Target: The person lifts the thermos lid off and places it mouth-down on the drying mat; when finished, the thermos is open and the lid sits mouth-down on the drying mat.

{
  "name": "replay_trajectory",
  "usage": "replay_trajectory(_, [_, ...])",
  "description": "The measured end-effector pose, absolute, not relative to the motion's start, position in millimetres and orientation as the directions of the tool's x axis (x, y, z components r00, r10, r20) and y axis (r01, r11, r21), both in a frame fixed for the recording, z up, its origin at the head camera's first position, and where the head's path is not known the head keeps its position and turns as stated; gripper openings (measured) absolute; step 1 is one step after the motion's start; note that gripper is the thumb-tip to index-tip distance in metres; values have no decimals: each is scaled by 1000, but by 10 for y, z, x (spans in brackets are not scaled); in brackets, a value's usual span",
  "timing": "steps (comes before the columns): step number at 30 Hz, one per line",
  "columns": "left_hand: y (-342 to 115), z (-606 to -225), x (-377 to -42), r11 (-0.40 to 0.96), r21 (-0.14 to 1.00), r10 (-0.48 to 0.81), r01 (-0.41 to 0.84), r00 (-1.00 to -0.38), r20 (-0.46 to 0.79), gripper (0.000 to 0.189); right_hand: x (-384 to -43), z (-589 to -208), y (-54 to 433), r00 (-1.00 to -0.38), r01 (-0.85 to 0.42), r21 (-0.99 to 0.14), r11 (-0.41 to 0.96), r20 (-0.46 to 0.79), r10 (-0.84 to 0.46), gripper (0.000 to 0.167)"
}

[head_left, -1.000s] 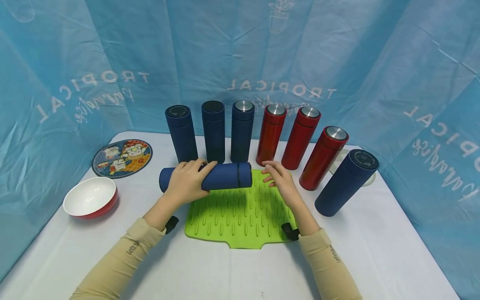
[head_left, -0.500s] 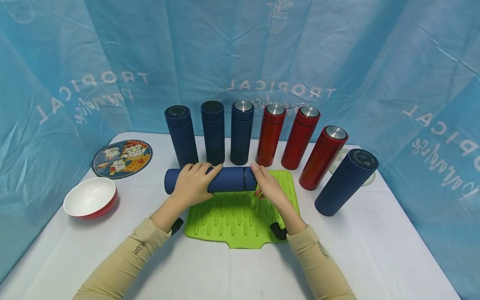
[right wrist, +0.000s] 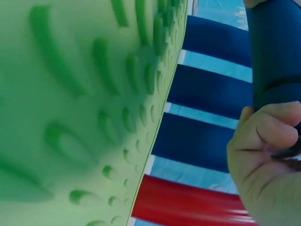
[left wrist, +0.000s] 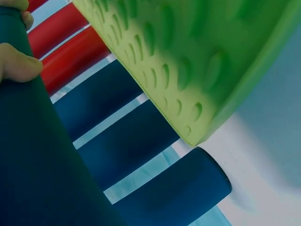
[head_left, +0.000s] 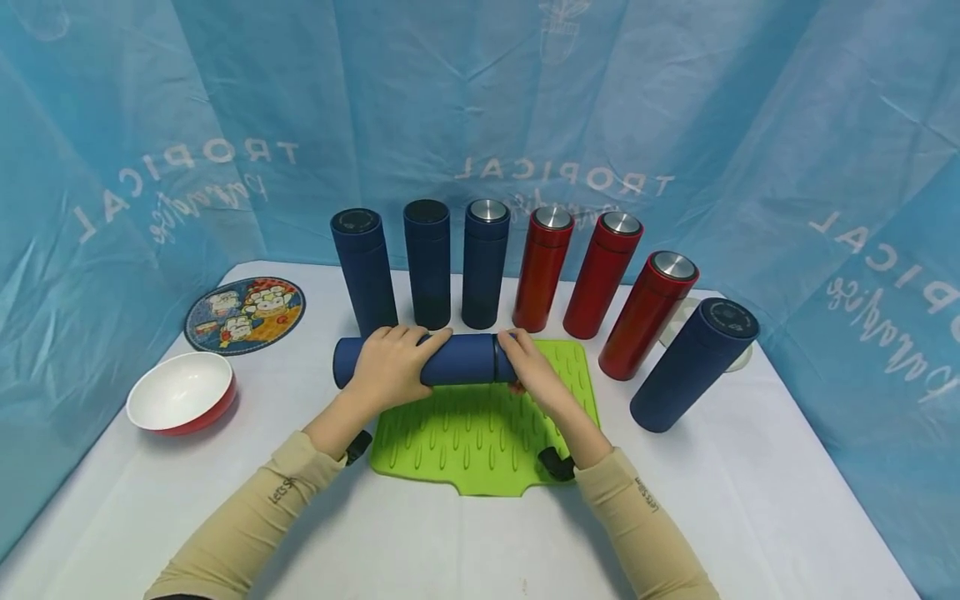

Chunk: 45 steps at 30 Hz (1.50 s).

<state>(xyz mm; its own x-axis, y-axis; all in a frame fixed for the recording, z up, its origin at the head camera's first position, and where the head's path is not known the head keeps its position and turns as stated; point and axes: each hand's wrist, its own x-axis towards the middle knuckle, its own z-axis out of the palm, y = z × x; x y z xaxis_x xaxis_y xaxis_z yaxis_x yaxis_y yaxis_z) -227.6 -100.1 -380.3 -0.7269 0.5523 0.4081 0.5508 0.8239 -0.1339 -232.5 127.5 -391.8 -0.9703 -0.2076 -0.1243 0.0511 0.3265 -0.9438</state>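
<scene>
A dark blue thermos flask [head_left: 465,360] lies sideways above the green ridged mat [head_left: 480,442], its lid end pointing right. My left hand [head_left: 390,367] grips the flask's body from above, left of its middle. Fingers of my right hand [head_left: 528,367] curl round the lid, just past the dark seam. In the right wrist view the right hand [right wrist: 265,155] wraps the flask's lid end, with the seam line showing above the fingers. Part of the left hand's thumb [left wrist: 21,63] shows against the flask in the left wrist view.
Behind the mat stand blue flasks [head_left: 427,267] and red flasks [head_left: 543,271] in a row. Another blue flask [head_left: 690,367] stands to the right, partly covering a pale round item [head_left: 738,360]. At left are a red-and-white bowl [head_left: 182,393] and an oval patterned placemat [head_left: 245,317].
The right hand has come left from beside the flask and taken hold of its lid. The left hand has shifted slightly right with the flask, which is a little lower.
</scene>
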Motion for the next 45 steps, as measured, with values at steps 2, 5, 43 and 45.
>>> replay_trajectory(2, [-1006, -3788, -2266, 834, -104, 537, 541, -756, 374, 87, -2315, -3935, 1290, -968, 14, -948, 317, -92, -232, 48])
replay_trajectory(5, [-1017, -3775, -2266, 849, -49, 512, 526, -795, 326, 88, -2313, -3964, 1322, -957, -78, -947, 312, -16, -290, 44])
replay_trajectory(43, [-1100, -3685, -2254, 830, 74, 522, 553, -816, 248, 85, -2358, -3888, 1585, -866, -71, -947, 312, -97, -491, 56])
replay_trajectory(45, [-1103, -3688, -2254, 829, 75, 523, 554, -816, 247, 86, -2363, -3890, 1604, -852, -116, -948, 297, -59, -520, 62])
